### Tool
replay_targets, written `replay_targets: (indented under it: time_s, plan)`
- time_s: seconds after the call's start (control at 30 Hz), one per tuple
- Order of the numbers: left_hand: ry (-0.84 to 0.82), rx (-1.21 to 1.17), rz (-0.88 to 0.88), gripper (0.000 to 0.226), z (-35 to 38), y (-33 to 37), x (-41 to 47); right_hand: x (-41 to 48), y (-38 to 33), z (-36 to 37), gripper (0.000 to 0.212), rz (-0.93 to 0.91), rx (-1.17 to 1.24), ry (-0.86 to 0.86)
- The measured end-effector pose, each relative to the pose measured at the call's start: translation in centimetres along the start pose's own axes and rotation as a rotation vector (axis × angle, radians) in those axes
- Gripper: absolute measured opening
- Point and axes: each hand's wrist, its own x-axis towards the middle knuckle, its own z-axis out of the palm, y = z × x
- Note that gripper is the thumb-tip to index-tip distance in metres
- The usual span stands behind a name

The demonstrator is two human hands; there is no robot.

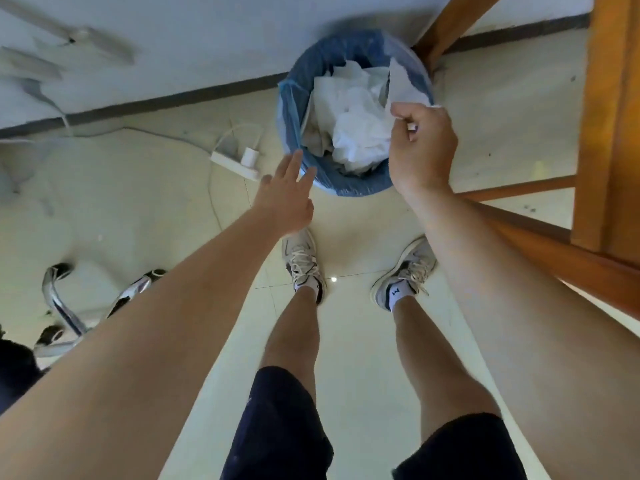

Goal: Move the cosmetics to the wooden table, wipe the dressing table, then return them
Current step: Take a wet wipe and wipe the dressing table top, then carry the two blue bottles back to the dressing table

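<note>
White tissue (403, 85) pinched by right hand (420, 150) fingers, jutting toward 12 o'clock over bin (294, 98); left hand (281, 201) fingers released, at bin's 8 o'clock.

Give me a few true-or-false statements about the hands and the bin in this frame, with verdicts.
1. The right hand pinches a white tissue above the bin. True.
2. The left hand grips the bin's rim. False: its fingers are straight and curl round nothing.
3. The bin is empty. False: crumpled paper fills it.
4. A power strip lies left of the bin. True.
</note>
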Motion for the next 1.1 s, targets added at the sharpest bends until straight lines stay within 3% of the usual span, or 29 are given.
replay_targets:
  time_s: [0.1, 0.2, 0.27, 0.37, 0.5, 0.6, 0.87, 1.1]
  plan:
    - [-0.025, -0.016, 0.0, 0.07, 2.0, -0.7, 2.6, 1.2, 3.0, 3.4, 0.045, 0.135, 0.027, -0.299]
    - [-0.017, 0.005, 0.023, 0.077, 3.3, -1.2, 3.4, 1.4, 5.8, 5.0, 0.055, 0.228, -0.194, -0.684]
    - [-0.009, 0.007, 0.031, 0.075, 3.2, -1.3, 2.8, 0.7, 6.4, 4.7, 0.049, 0.183, -0.303, -0.723]
    - [0.112, 0.066, 0.005, 0.064, 1.7, -1.0, 0.6, -0.8, 5.6, 2.5, 0.041, 0.1, -0.311, -0.532]
    - [0.527, 0.003, -0.002, 0.054, -4.6, 0.3, -4.4, -2.1, 0.7, -2.6, 0.041, -0.098, -0.246, -0.219]
    - [0.769, -0.002, 0.021, 0.053, -11.7, 1.1, -9.4, -3.2, -5.4, -7.9, 0.04, -0.186, -0.173, -0.104]
    - [1.115, 0.116, 0.115, 0.055, -32.9, 3.3, -26.3, -9.8, -22.2, -26.9, 0.038, -0.495, -0.236, 0.197]
    - [1.443, 0.158, 0.303, 0.053, -46.8, 9.6, -35.1, -13.4, -26.6, -44.3, 0.037, -0.512, -0.254, 0.566]
